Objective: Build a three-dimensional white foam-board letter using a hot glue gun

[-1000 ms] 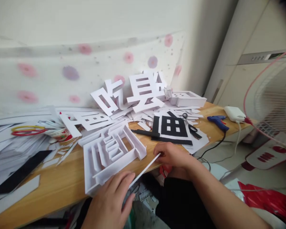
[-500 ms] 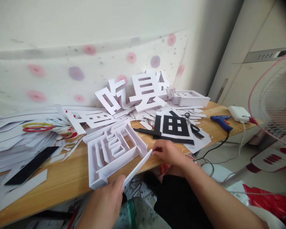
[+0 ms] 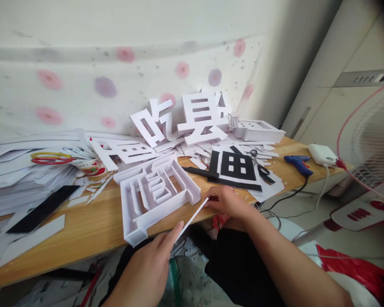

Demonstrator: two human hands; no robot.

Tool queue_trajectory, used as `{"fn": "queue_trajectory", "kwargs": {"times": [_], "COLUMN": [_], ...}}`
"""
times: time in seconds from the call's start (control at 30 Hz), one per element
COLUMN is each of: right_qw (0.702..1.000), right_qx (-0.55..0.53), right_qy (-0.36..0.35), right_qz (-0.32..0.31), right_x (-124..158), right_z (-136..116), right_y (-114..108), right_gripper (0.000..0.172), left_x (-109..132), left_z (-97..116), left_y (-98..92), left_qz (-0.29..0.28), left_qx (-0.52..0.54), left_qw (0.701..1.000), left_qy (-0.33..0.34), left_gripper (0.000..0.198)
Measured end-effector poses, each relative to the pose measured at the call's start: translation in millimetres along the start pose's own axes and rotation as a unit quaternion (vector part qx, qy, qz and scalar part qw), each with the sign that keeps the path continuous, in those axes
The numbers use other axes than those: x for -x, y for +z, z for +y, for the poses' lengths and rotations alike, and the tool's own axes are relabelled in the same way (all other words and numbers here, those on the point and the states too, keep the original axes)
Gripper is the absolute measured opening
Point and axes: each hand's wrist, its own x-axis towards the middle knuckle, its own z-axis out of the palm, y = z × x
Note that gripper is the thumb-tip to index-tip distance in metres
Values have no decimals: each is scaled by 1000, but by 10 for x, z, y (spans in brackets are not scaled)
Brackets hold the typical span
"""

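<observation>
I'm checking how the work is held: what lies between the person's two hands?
A thin white strip runs from the left hand to the right hand, as the head view shows.

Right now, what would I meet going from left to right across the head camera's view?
Wide black strip → cup → left hand → held white strip → right hand → scissors → glue gun → white box → fan.

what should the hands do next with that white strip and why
I'd probably bring the white strip to the near wall of the hollow white character: the left hand and right hand hold it toward opposite ends, and a gap shows between it and that wall.
</observation>
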Motion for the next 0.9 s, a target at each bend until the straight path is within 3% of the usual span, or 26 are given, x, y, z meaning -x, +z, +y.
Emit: {"fn": "queue_trajectory", "kwargs": {"times": [0.2, 0.43, 0.67, 0.9], "right_qw": [1000, 998, 997, 997], "right_qx": [14, 48, 64, 76], "right_qy": [-11, 9, 11, 18], "right_qz": [7, 42, 43, 23], "right_x": [-41, -85, -103, -65], "right_z": [-3, -3, 4, 15], "right_y": [33, 74, 78, 92], "right_gripper": [10, 7, 6, 11], "left_x": [38, 17, 36, 93], "left_z": [-37, -164, -194, -83], "left_y": [-27, 15, 74, 72], "left_qz": [89, 171, 159, 165], "left_qx": [5, -8, 1, 46], "left_qw": [995, 985, 986, 985], "left_qy": [43, 38, 60, 22], "left_gripper": [64, 44, 44, 42]}}
